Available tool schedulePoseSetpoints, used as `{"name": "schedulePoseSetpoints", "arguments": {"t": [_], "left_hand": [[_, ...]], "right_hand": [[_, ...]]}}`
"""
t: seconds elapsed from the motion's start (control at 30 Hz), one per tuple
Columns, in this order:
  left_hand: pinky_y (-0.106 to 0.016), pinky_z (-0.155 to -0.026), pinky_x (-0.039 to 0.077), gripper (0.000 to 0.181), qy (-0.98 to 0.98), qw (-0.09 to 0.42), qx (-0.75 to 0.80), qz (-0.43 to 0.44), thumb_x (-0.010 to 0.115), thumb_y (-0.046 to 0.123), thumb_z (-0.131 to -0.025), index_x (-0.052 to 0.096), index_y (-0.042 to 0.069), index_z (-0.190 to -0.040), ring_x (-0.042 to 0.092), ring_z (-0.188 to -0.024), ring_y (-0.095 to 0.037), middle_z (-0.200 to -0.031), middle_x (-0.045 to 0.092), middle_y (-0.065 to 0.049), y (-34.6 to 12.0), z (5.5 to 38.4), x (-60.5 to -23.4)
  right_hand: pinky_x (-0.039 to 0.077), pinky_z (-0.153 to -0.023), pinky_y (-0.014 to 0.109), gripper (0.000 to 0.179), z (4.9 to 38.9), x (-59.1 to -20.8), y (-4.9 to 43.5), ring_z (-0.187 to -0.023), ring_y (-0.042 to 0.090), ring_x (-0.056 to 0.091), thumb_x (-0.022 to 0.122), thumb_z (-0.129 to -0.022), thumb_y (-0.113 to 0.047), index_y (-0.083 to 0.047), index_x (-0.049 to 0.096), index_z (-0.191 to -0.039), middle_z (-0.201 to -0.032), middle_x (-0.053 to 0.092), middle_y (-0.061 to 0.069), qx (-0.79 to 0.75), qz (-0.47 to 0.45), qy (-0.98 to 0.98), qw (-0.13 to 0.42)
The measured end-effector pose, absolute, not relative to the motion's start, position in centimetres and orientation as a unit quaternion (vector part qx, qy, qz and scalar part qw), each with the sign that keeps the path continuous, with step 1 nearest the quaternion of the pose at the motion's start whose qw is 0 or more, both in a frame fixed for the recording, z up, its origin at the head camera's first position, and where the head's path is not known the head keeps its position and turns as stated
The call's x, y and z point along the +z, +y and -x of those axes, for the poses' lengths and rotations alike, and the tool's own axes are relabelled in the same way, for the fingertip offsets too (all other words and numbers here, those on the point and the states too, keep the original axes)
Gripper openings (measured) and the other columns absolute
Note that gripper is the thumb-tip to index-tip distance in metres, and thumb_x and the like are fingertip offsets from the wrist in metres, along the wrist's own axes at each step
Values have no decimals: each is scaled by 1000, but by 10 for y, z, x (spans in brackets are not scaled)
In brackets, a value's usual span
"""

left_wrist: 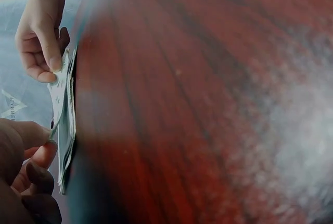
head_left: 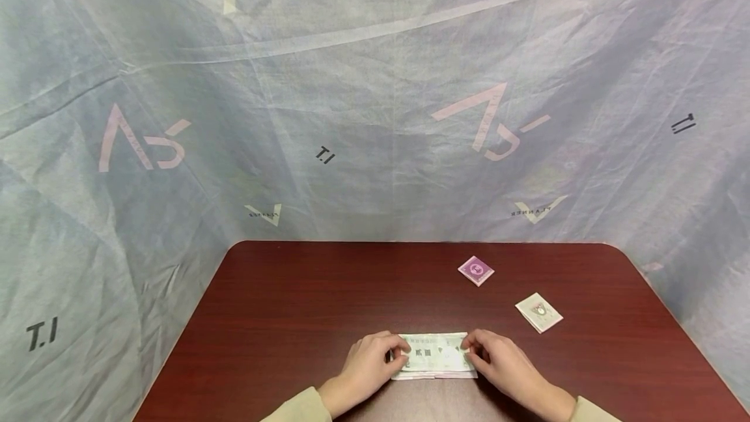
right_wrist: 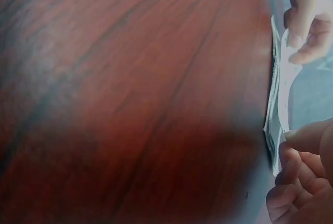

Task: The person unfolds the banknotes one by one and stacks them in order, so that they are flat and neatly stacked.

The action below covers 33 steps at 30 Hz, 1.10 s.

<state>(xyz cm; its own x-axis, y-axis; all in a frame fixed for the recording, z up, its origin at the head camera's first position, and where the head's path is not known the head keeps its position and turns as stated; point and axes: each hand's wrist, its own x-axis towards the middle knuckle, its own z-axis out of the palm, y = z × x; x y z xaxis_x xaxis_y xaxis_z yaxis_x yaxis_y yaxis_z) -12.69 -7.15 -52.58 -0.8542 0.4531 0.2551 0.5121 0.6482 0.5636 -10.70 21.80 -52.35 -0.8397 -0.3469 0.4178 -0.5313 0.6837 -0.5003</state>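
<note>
A pale green banknote [head_left: 435, 351] lies flat over a small stack of notes [head_left: 435, 375] near the table's front. My left hand [head_left: 375, 358] pinches the banknote's left end between thumb and fingers. At its right end my right hand [head_left: 498, 360] does the same. In the left wrist view the held note [left_wrist: 58, 96] bows a little away from the notes under it, with the left hand [left_wrist: 23, 166] at the lower end. The right wrist view shows the right hand [right_wrist: 307, 166] pinching the note's near edge [right_wrist: 283, 99].
A folded purple paper [head_left: 476, 271] lies toward the back of the dark red table [head_left: 328, 292]. Closer, to the right, is a folded whitish paper [head_left: 539, 312] with a small printed figure. Grey printed cloth [head_left: 375, 116] hangs behind and at both sides.
</note>
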Motion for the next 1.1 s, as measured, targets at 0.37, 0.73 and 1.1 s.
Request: {"name": "schedulePoseSetpoints", "arguments": {"t": [0.37, 0.73, 1.1], "left_hand": [[-15, -54, 36, 10, -911, 55, -314, 263, 79, 17, -87, 78, 25, -93, 46, -64, 9, -77, 56, 21, -70, 130, -528], [-15, -53, 37, 12, -913, 54, -310, 259, 76, 14, -88, 78, 24, -93, 46, -63, 8, -79, 57, 21, -69, 128, -529], [-17, -52, 35, 15, -922, 58, -284, 259, 80, 17, -85, 77, 27, -96, 43, -62, 7, -79, 56, 19, -70, 126, -533]], "right_hand": [[39, -55, 20, 26, 109, -521, 217, -66, -8, 43, 81, -81, 1, -19, 67, -91, -80, 55, -21, 302, -233, -914, 138], [42, -57, 23, 25, 109, -522, 216, -69, -6, 49, 82, -81, -4, -20, 68, -94, -82, 55, -22, 287, -224, -925, 109], [44, -56, 25, 23, 106, -521, 213, -71, -6, 51, 84, -82, -8, -21, 68, -94, -82, 55, -21, 257, -203, -941, 88]]}}
